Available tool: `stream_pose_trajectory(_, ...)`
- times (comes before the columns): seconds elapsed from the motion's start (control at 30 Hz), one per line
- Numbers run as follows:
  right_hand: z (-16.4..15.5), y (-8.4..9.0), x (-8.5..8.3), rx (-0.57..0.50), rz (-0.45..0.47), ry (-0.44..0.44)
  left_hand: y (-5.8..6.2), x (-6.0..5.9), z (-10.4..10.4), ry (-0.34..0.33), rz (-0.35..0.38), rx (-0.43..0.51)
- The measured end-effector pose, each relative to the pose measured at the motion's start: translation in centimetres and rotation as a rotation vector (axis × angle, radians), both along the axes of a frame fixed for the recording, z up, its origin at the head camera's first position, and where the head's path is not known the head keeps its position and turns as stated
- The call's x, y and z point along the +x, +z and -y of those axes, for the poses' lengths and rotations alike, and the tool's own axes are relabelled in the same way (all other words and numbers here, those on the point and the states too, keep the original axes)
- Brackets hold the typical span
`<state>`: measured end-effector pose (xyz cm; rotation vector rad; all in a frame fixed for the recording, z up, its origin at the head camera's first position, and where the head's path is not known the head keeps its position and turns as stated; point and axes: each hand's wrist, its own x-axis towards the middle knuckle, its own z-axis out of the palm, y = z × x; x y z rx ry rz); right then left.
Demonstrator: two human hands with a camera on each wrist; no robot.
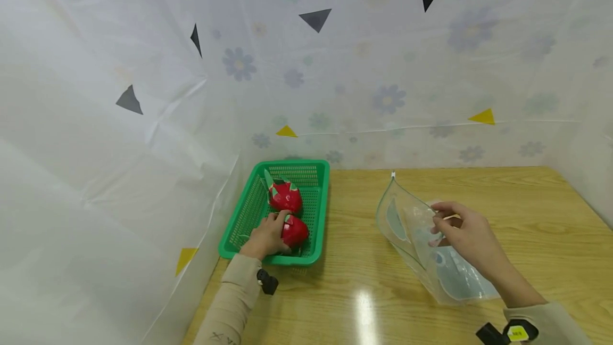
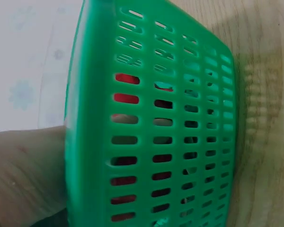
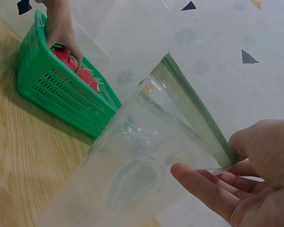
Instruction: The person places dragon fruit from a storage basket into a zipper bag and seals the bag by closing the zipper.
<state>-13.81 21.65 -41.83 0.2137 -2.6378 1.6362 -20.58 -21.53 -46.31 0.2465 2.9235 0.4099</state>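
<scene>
Nearest the person, the right hand is pinching the upper edge of a clear plastic zip bag, thumb and fingers curled on the rim and holding its mouth open; the bag is resting on the tabletop toward the right front, its mouth facing left and its bottom trailing toward the near edge. Over at the tabletop's left edge, the left hand is reaching into a green perforated basket, its fingers curling over the nearer of two red dragon fruits. The farther dragon fruit is lying just behind it in the basket, the two close together or touching. The basket is sitting against the white sheet on the left, while a flower-printed backdrop with stuck-on triangles is hanging beyond the far edge
</scene>
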Motion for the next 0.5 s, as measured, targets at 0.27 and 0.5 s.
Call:
stream_pose_trajectory(0.27,0.20,-0.08,-0.09,0.006,0.013,-0.001,-0.44,-0.27,0.44,-0.023,-0.060,-0.015)
stream_pose_trajectory(0.5,0.40,-0.09,-0.13,0.016,0.014,-0.009,-0.66,-0.32,0.73,-0.052,-0.104,-0.002)
